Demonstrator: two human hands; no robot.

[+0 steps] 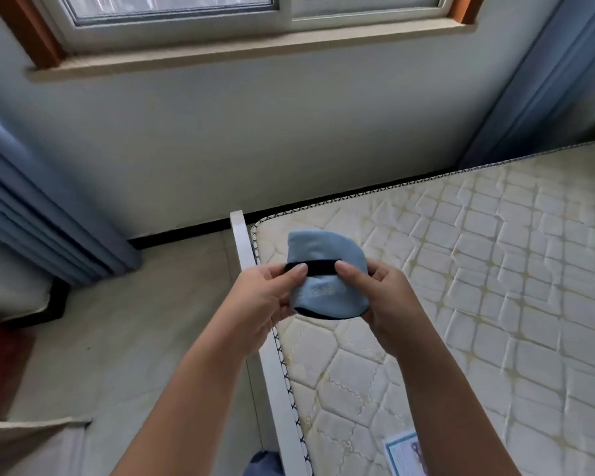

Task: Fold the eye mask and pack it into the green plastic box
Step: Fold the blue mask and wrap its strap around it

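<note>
A light blue eye mask (pixel 323 250), folded into a rounded bundle with a black strap across its front and a dark edge along the bottom, is held in the air over the corner of the mattress. My left hand (pixel 265 300) grips its left side, thumb on the strap. My right hand (pixel 382 297) grips its right side, thumb pressing the strap too. No green plastic box is in view.
A bare quilted mattress (pixel 478 304) on a white bed frame (pixel 272 365) fills the right side. A printed card (pixel 406 455) lies on it near the bottom. Blue curtains (pixel 31 207) hang left and right below a window. Pale floor lies to the left.
</note>
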